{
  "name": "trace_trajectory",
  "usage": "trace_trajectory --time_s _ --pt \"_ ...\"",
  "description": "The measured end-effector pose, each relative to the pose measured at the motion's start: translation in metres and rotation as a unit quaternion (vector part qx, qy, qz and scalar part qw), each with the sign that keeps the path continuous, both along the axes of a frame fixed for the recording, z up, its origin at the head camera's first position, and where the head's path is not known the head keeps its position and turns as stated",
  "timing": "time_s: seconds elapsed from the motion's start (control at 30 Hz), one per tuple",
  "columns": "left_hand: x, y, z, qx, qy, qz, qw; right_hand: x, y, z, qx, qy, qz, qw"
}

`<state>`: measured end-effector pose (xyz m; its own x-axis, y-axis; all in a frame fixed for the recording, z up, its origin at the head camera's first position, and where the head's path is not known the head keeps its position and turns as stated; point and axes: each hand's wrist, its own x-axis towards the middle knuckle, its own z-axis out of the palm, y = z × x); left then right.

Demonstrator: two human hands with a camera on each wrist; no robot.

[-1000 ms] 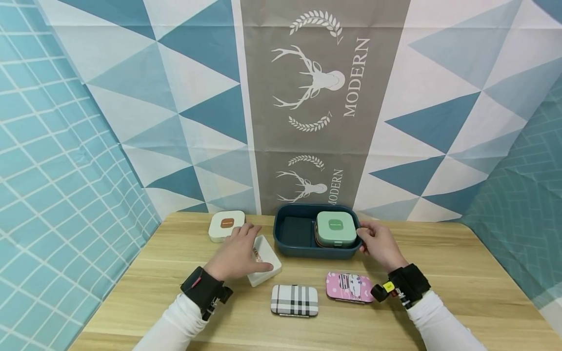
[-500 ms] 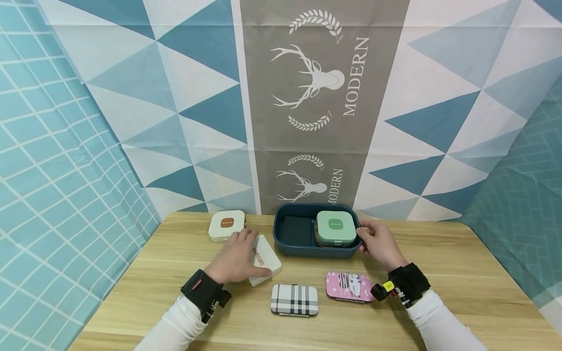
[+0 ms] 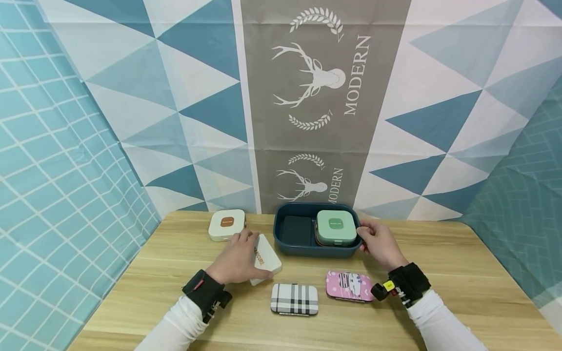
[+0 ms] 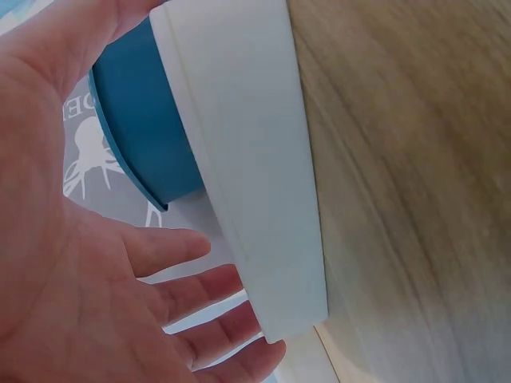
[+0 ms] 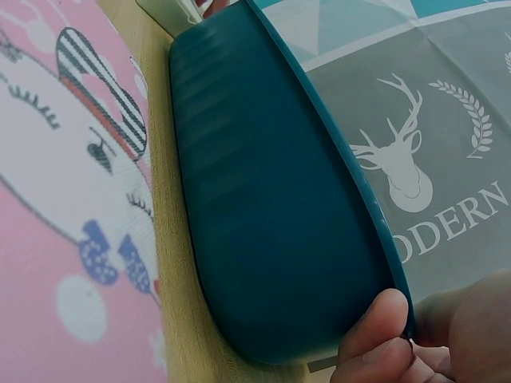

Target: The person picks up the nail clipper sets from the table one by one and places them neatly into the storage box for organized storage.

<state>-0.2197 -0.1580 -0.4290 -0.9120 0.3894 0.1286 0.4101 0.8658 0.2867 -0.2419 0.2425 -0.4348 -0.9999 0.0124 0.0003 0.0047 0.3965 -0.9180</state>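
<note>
Possibly the white manicure case (image 3: 267, 257), on the bench (image 3: 351, 331) beside the blue bin (image 3: 316, 251), slips if lifted: the left hand (image 3: 234, 258) spans it, fingers apart. The right hand (image 3: 381, 243) pinches the bin's rim; tugging could tip it.

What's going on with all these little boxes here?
Someone's right grip pinches the edge of a blue tray, where a green box sits in the right half. The left grip is spread across a white box; whether it's grasping it, I can't tell. A second white box sits farther back. A plaid case and pink case lie nearer the person, neither held.
</note>
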Motion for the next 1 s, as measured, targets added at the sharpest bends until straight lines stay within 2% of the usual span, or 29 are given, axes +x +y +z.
trace_trajectory --time_s 0.2,0.57,1.0 --pt "-0.0005 0.0000 -0.0028 0.003 -0.001 0.000 1.0000 -0.0005 0.0005 -0.0014 0.004 0.012 0.005 0.9999" --pt "0.0005 -0.0008 -0.0054 -0.002 -0.001 -0.007 1.0000 -0.0001 -0.0003 -0.0019 0.006 0.001 0.004 1.0000" --pt "-0.0033 -0.0008 -0.0048 -0.012 0.001 -0.008 0.9999 -0.0016 0.0007 0.0019 0.005 0.001 0.006 1.0000"
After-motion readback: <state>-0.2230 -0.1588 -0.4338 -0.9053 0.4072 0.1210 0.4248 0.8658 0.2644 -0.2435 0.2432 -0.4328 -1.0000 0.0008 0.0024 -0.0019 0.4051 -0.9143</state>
